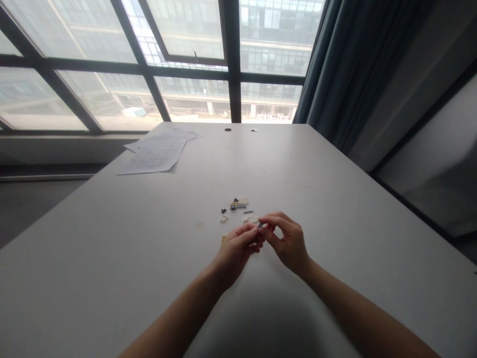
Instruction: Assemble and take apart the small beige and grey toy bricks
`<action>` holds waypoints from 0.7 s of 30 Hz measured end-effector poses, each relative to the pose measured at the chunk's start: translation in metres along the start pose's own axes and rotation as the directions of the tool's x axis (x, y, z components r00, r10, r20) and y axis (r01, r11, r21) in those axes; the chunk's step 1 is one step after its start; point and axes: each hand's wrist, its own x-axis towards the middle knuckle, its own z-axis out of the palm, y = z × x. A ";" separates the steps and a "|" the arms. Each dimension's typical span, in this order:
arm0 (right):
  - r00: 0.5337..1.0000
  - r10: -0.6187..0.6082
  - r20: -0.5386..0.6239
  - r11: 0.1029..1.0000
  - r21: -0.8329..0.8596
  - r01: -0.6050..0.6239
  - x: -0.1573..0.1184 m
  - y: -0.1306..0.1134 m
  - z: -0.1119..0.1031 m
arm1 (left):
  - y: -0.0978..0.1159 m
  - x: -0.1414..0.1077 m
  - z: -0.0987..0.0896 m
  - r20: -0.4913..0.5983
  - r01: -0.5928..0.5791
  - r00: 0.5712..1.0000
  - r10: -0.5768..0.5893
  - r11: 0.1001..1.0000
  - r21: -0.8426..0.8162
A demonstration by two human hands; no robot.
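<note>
Near the middle of the white table (156, 258), my left hand (240, 246) and my right hand (286, 238) meet. Between their fingertips is a small grey building brick (260, 225), pinched from both sides. Its exact shape is too small to make out. Just beyond the hands lie loose building pieces: a cream plate (243, 200), dark pieces (233, 205), a grey strip (248, 212) and a white piece (252, 219). A pale angled piece (224, 218) rests to the left, beside a small black piece (223, 211). My left hand partly hides a yellow piece (224, 238).
Printed sheets of paper (154, 154) overlap at the table's far left edge. Two round cable holes, one dark (228, 130) and one partly white (254, 130), sit at the far end. Beyond stand large windows (197, 94) and a dark curtain (346, 74).
</note>
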 end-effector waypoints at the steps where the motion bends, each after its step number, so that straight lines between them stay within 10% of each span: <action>1: 1.000 -0.009 0.028 1.000 0.011 0.008 0.001 0.000 -0.001 | 0.000 0.000 0.000 0.003 0.004 1.000 -0.004 1.000 -0.001; 10: 0.994 -0.034 0.103 0.996 -0.079 0.042 0.005 0.000 -0.007 | 0.007 0.004 -0.010 0.060 -0.134 0.991 0.120 0.895 0.425; 14: 0.994 0.067 0.090 0.973 -0.225 -0.045 0.011 0.008 -0.017 | 0.014 0.003 -0.015 0.182 -0.350 0.886 0.426 0.358 0.866; 17: 0.955 0.187 0.230 0.900 -0.429 -0.073 0.012 0.018 -0.021 | 0.012 0.001 -0.017 0.374 -0.354 0.825 0.424 -0.129 0.926; 21: 0.849 0.279 0.449 0.778 -0.624 0.075 0.005 0.028 -0.018 | 0.005 0.001 -0.018 0.465 -0.339 0.836 0.291 -0.393 0.855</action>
